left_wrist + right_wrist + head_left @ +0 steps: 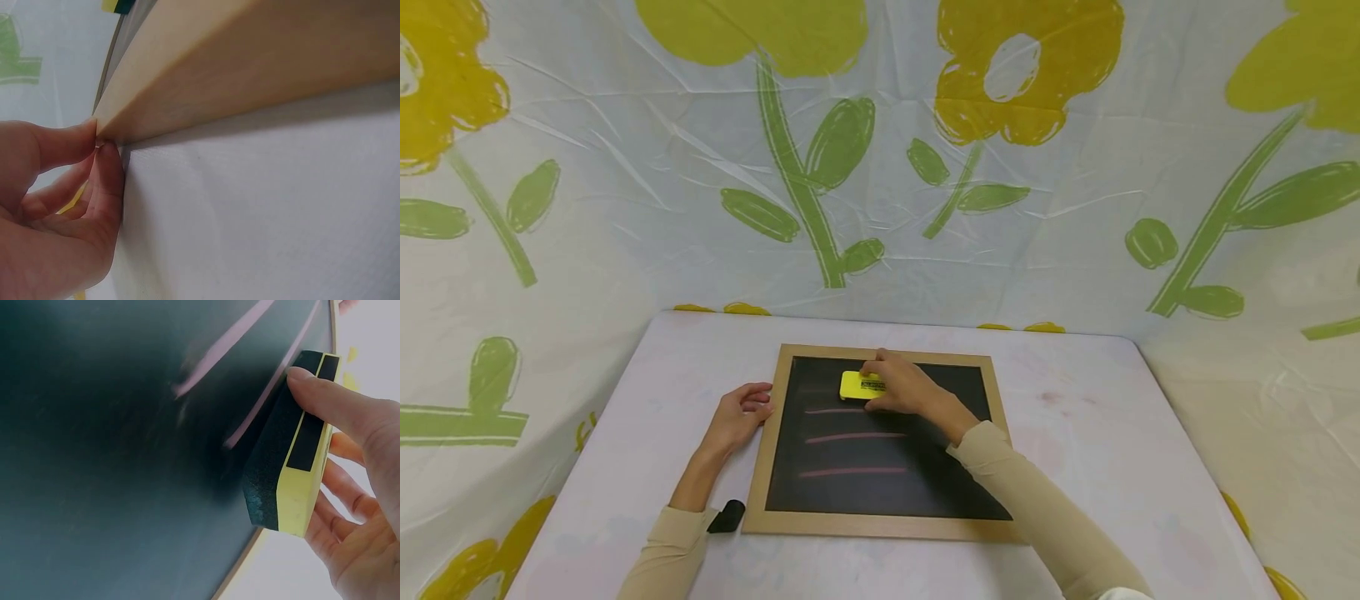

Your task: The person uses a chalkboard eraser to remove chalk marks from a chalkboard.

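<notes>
A chalkboard [850, 496] with a light wooden frame lies on the table, marked with pink chalk lines [853, 472]. My right hand [904, 385] grips a yellow and black chalkboard eraser [852, 385] by its sides, over the upper part of the board. In the right wrist view, the thumb lies on one long side of the eraser [290, 444] and the fingers are behind it; its dark felt faces the board. At the board's left edge, my left hand [739, 418] touches the wooden frame [187, 81] with the tips of its thumb and loosely bent fingers.
A white tabletop [1097, 467] surrounds the board. Near the left cuff is a small black object [727, 517], its kind unclear. White cloth with large yellow flowers and green stems [805, 208] hangs behind and at both sides.
</notes>
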### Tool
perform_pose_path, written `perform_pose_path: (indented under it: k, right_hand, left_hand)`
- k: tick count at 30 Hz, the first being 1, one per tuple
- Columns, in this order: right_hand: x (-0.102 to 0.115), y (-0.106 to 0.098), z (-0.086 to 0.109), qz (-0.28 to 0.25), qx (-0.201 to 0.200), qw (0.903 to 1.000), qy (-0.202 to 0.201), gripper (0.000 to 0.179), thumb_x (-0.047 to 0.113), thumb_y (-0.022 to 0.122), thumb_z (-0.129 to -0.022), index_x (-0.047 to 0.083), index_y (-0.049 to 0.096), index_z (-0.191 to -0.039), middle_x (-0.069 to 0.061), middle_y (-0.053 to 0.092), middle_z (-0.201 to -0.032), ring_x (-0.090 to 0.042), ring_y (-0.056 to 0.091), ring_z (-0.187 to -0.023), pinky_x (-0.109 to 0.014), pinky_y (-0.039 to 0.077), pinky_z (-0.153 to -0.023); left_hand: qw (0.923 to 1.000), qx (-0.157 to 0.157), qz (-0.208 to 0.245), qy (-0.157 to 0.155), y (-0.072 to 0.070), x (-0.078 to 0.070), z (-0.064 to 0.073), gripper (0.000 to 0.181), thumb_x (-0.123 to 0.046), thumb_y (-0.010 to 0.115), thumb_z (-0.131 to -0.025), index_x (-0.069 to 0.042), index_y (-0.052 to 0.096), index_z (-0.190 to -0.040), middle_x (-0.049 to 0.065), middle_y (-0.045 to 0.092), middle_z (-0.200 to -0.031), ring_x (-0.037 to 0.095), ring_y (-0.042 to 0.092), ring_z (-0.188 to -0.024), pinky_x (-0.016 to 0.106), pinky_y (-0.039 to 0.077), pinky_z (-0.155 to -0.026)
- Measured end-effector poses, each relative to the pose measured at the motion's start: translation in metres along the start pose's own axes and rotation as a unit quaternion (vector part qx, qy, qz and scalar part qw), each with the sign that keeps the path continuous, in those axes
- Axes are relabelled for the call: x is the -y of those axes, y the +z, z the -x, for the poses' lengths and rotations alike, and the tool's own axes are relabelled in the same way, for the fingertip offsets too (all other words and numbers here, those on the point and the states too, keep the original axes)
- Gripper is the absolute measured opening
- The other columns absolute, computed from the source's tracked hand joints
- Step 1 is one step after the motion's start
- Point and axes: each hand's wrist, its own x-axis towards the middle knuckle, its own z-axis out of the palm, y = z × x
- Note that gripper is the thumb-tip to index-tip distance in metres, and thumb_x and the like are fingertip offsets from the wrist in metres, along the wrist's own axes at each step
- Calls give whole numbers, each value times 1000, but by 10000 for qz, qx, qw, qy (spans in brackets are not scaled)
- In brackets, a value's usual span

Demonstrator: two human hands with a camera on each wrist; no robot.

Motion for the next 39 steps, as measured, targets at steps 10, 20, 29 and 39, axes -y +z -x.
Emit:
perform_pose_path:
  k: [10, 20, 29, 39]
  right_hand:
    - [-17, -10, 21, -10, 13, 9997, 228, 57, 30, 90, -81, 8, 69, -129, -6, 57, -109, -20, 50, -92, -37, 47, -84]
    - [-34, -17, 41, -22, -37, 9993, 364, 58, 30, 90, -80, 6, 69, -128, -8, 57, -109, -20, 51, -90, -37, 48, -82]
    - [-50, -22, 59, -72, -203, 9985, 494, 57, 27, 92, -78, 3, 70, -126, -9, 56, -105, -20, 49, -86, -38, 46, -78]
    - [-54, -16, 72, -153, -803, 9959, 394, 64, 30, 91, -79, 2, 67, -130, -14, 60, -115, -24, 56, -94, -44, 51, -84]
  left_hand:
    - [10000, 10, -30, 1, -1, 0, 0, 38, 1, 66, -96, 7, 60, -133, 22, 64, -114, 28, 62, -97, 19, 49, -71]
    - [10000, 8, -49, -12, -1, 0, 1, 38, 0, 67, -96, 7, 60, -133, 22, 64, -114, 28, 62, -97, 18, 49, -71]
    - [10000, 8, -1, -21, 1, 0, 0, 37, 0, 66, -96, 6, 60, -133, 21, 64, -113, 26, 61, -95, 18, 49, -71]
    - [10000, -37, -56, -15, -1, 0, 0, 37, -1, 67, -96, 7, 61, -132, 21, 64, -113, 25, 62, -94, 19, 49, -70]
